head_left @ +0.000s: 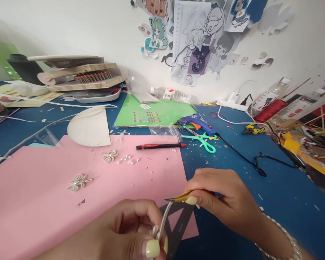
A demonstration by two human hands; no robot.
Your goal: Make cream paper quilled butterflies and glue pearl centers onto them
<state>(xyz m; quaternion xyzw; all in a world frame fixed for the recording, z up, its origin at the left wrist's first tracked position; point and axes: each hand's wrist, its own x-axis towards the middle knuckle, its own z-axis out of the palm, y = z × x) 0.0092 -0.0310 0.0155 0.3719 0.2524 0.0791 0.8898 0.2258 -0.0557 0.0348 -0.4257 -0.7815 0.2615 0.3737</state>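
By the left hand [119, 236], nearest of all just past six o'clock, a white cord [165, 216] is pinched with thumb and fingers. Its top end is held right at the dark tip of a yellow tool [182, 197]; whether it is nipped cannot be told. The yellow tool is pinched by the right hand [222, 195] at four o'clock. Under the cord, a dark ruler [185, 222] is laid on pink paper [43, 209]. At eight o'clock on the paper, one curly white piece [78, 183] is set down, and farther off a second curly piece [110, 156] is placed, with white beads [128, 157] scattered just beside it. A red and black pen [161, 146] is laid just below the middle. At three o'clock on the blue tabletop [281, 195], green scissors [202, 137] are tucked close to a blue glue gun [199, 124]. Toward nine o'clock, a white half-round board [90, 128] is seen. Farthest off, drawings [193, 30] are stuck on the wall [97, 25] at one o'clock.
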